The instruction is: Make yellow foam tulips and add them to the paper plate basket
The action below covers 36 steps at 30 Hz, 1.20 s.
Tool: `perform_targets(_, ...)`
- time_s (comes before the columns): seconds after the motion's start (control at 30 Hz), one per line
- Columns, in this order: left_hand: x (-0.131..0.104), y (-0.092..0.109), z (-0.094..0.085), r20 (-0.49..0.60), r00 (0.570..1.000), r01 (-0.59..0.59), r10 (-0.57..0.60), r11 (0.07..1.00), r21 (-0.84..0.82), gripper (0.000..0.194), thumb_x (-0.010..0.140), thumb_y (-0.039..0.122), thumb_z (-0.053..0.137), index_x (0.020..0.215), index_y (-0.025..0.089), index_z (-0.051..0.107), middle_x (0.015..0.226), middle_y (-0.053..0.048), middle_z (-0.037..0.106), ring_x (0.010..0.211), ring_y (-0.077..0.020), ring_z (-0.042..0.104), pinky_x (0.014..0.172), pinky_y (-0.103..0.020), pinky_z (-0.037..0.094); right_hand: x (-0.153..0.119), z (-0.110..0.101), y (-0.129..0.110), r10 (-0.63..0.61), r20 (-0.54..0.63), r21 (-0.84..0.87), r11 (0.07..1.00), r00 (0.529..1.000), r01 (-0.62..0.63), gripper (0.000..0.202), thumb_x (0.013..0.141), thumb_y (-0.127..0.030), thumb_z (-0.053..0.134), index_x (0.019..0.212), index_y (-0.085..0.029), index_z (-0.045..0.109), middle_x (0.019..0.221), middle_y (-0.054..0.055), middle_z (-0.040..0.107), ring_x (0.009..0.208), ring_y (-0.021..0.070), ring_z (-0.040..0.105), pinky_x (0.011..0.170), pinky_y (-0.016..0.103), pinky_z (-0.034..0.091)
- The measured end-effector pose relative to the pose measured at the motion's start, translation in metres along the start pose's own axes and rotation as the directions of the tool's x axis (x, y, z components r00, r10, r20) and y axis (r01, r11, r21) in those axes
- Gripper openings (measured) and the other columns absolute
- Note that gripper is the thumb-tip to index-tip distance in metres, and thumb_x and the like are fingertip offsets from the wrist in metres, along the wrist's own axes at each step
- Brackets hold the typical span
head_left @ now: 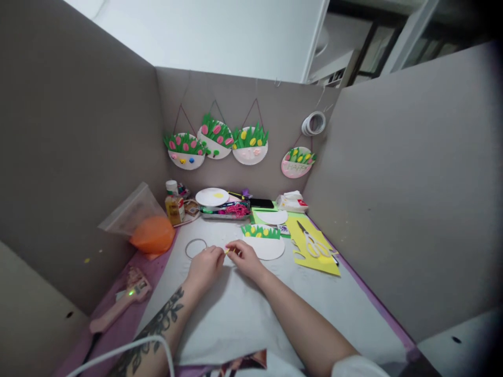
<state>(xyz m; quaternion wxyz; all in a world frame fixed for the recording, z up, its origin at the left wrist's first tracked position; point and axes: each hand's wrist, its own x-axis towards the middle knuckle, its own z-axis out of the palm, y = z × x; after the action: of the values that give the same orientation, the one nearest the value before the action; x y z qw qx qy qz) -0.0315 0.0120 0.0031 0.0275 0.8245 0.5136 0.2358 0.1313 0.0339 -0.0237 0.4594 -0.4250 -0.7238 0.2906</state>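
My left hand [205, 268] and my right hand [247, 258] meet over the middle of the cloth-covered table, fingertips pinched together. Between them shows a small yellow piece [227, 252], perhaps paper; its full shape is hidden by my fingers. Just beyond my right hand lies a white paper-plate basket [264, 248] with green paper grass and yellow flowers along its top. A thin dark ring [195, 248] rests flat by my left hand. To the right, white-handled scissors [313, 245] lie on a cut yellow sheet [325, 266].
A pink glue gun [121, 309] with a lit green light lies at left, near a bag with orange contents [154, 235]. A glue bottle [175, 209], a supply tray [223, 213] and a tissue pack [292, 201] stand at the back. Finished flower baskets [250, 153] hang on the grey partition.
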Motion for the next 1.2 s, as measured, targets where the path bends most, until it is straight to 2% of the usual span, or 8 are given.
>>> perform_targets(0.1, -0.003, -0.001, 0.000, 0.003, 1.000, -0.011, 0.012, 0.998, -0.057, 0.023, 0.088, 0.026, 0.037, 0.081, 0.019, 0.058, 0.080, -0.005, 0.062, 0.075, -0.0170, 0.056, 0.066, -0.026, 0.036, -0.001, 0.000, -0.002, -0.056, 0.016, -0.074, 0.996, 0.998, 0.057, 0.007, 0.077, -0.019, 0.054, 0.076, -0.018, 0.061, 0.075, 0.000, 0.058, 0.070, 0.0126, 0.051, 0.067, 0.024, 0.039)
perform_targets(0.2, -0.005, -0.002, -0.002, 0.003, 1.000, 0.009, -0.009, 0.994, -0.111, 0.021, 0.086, 0.025, 0.038, 0.080, 0.019, 0.058, 0.079, -0.005, 0.062, 0.073, -0.0164, 0.056, 0.065, -0.025, 0.036, 0.000, -0.001, 0.000, -0.033, 0.004, -0.092, 0.995, 0.999, 0.033, 0.008, 0.078, -0.021, 0.055, 0.072, -0.018, 0.059, 0.070, -0.001, 0.056, 0.067, 0.0126, 0.049, 0.064, 0.024, 0.038)
perform_targets(0.43, -0.003, 0.001, -0.007, -0.030, 0.996, 0.076, -0.085, 0.968, -0.241, 0.023, 0.085, 0.032, 0.040, 0.082, 0.019, 0.058, 0.082, -0.005, 0.062, 0.071, -0.0162, 0.055, 0.064, -0.026, 0.039, -0.001, -0.002, 0.003, 0.012, 0.003, -0.050, 0.999, 1.000, -0.012, 0.009, 0.079, -0.023, 0.053, 0.075, -0.018, 0.059, 0.072, 0.000, 0.057, 0.068, 0.0134, 0.050, 0.063, 0.024, 0.038)
perform_targets(0.67, -0.003, 0.000, -0.007, 0.032, 0.995, 0.098, -0.093, 0.963, -0.251, 0.022, 0.084, 0.027, 0.039, 0.080, 0.019, 0.059, 0.079, -0.005, 0.061, 0.071, -0.0161, 0.054, 0.063, -0.026, 0.038, -0.003, -0.002, 0.000, 0.009, 0.015, 0.017, 1.000, 1.000, -0.009, 0.017, 0.083, -0.023, 0.045, 0.084, -0.019, 0.061, 0.077, 0.001, 0.059, 0.071, 0.0134, 0.053, 0.067, 0.025, 0.041)
perform_targets(0.8, -0.001, 0.000, -0.007, 0.021, 0.995, 0.099, -0.097, 0.964, -0.247, 0.023, 0.085, 0.028, 0.037, 0.081, 0.019, 0.058, 0.081, -0.005, 0.061, 0.073, -0.0167, 0.055, 0.065, -0.026, 0.038, -0.004, -0.002, 0.003, 0.053, -0.027, 0.061, 0.997, 0.998, -0.052, 0.019, 0.079, -0.019, 0.047, 0.091, -0.019, 0.061, 0.088, 0.003, 0.062, 0.075, 0.0136, 0.054, 0.067, 0.025, 0.042)
perform_targets(0.93, 0.000, 0.000, -0.003, 0.007, 0.995, 0.099, -0.100, 0.964, -0.248, 0.022, 0.085, 0.026, 0.037, 0.082, 0.019, 0.057, 0.082, -0.005, 0.061, 0.074, -0.0168, 0.055, 0.067, -0.027, 0.039, -0.005, 0.000, 0.001, 0.067, 0.001, 0.073, 0.995, 0.998, -0.067, 0.024, 0.073, -0.017, 0.052, 0.095, -0.019, 0.060, 0.090, 0.003, 0.061, 0.074, 0.0133, 0.054, 0.063, 0.024, 0.042)
perform_targets(1.1, -0.001, 0.002, 0.001, -0.005, 0.996, 0.084, -0.089, 0.953, -0.291, 0.023, 0.085, 0.027, 0.036, 0.080, 0.019, 0.057, 0.079, -0.005, 0.060, 0.074, -0.0174, 0.055, 0.067, -0.027, 0.040, -0.003, 0.006, -0.005, 0.066, -0.020, 0.048, 0.997, 0.998, -0.065, 0.008, 0.075, -0.024, 0.054, 0.077, -0.018, 0.059, 0.074, 0.000, 0.056, 0.067, 0.0123, 0.050, 0.058, 0.022, 0.039)
perform_targets(1.2, 0.000, 0.004, 0.000, 0.003, 0.996, 0.085, -0.089, 0.947, -0.309, 0.024, 0.085, 0.029, 0.036, 0.077, 0.019, 0.056, 0.077, -0.005, 0.059, 0.072, -0.0174, 0.054, 0.064, -0.027, 0.039, -0.002, 0.006, -0.009, 0.103, -0.014, 0.103, 0.990, 0.995, -0.101, 0.009, 0.075, -0.025, 0.053, 0.071, -0.018, 0.056, 0.066, -0.002, 0.052, 0.062, 0.0111, 0.046, 0.056, 0.022, 0.037)
